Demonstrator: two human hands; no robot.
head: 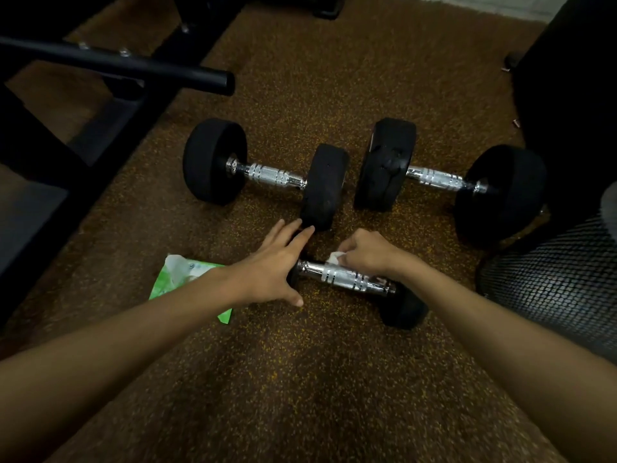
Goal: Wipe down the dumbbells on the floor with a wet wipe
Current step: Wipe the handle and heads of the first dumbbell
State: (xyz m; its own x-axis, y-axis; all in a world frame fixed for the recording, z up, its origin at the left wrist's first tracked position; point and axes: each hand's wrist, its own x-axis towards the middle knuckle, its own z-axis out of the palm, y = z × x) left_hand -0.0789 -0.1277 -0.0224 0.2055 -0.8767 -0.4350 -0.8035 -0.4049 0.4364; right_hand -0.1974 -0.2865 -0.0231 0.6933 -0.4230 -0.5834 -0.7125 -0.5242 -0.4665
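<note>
Three black dumbbells with chrome handles lie on the brown speckled floor. The small near dumbbell (347, 279) lies in front of me. My left hand (273, 262) rests spread over its left weight, which it hides. My right hand (367, 252) is closed on a white wet wipe (334, 257) held just above the chrome handle's left part. Behind lie a larger left dumbbell (267, 173) and a larger right dumbbell (444, 178). A green wet wipe pack (180, 279) lies on the floor under my left forearm.
A black metal bench frame with a round bar (133, 66) fills the upper left. A dark object (574, 95) stands at the right, with a black mesh basket (561, 282) below it. Speckled brown floor (300, 379) stretches toward me.
</note>
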